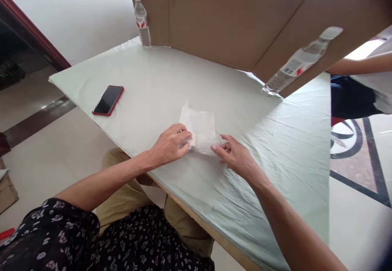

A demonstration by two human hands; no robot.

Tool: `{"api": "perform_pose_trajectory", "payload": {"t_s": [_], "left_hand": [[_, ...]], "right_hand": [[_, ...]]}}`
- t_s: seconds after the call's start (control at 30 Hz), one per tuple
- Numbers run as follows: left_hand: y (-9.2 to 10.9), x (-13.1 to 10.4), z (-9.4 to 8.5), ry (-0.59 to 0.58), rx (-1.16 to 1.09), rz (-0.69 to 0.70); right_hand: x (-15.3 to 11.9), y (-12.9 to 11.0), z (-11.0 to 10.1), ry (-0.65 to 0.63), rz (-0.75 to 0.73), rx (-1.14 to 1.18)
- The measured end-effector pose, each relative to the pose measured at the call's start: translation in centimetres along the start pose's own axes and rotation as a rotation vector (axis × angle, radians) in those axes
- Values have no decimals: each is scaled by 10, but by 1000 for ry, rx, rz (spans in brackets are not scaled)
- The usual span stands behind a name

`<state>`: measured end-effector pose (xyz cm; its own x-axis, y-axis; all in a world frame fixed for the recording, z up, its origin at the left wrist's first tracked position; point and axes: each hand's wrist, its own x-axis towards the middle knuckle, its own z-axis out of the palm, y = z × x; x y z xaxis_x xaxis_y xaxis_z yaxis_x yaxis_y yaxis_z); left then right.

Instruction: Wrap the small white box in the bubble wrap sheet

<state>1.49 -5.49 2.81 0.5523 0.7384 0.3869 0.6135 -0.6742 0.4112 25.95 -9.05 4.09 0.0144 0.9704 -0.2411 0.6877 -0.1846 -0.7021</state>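
Tissue (203, 125), seemingly, in left hand (172, 142); right hand (237, 154) at edge.

Room between phone (108, 100) and hands (172, 142), cardboard panel (214, 20) and two bottles (301, 63) a barrier beyond.

The cloth-covered table (147, 83) has a cardboard panel (214, 14) standing on its far side, a white wall (82, 14) behind it, a dark-red frame (36, 34) and glossy pale floor (49, 144) with a dark band (36, 120) to its left, and a ringed floor pattern (339, 135) to its right.
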Motion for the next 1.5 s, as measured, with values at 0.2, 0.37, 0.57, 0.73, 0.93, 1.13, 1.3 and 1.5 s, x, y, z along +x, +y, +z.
{"api": "perform_pose_trajectory", "payload": {"t_s": [0.2,0.37,0.57,0.73,0.93,1.13,1.3,1.5], "left_hand": [[4,2,-1,-55,44,-15],[8,10,-11,-211,81,-28],[8,17,-14,-275,92,-29],[5,16,-9,-261,64,-17],[2,15,-9,-238,-32,-81],[4,20,-13,-274,-47,-127],[0,20,-13,-246,-161,-151],[0,10,-6,-32,-384,-326]], "right_hand": [[22,-10,29,59,17,256],[25,-15,38,146,-63,452],[21,-36,42,166,-109,564],[21,-44,47,156,-125,570],[19,-49,49,138,-131,558],[20,-49,53,182,-166,458],[14,-51,52,182,-310,174],[8,-41,51,171,-545,-176]]}}
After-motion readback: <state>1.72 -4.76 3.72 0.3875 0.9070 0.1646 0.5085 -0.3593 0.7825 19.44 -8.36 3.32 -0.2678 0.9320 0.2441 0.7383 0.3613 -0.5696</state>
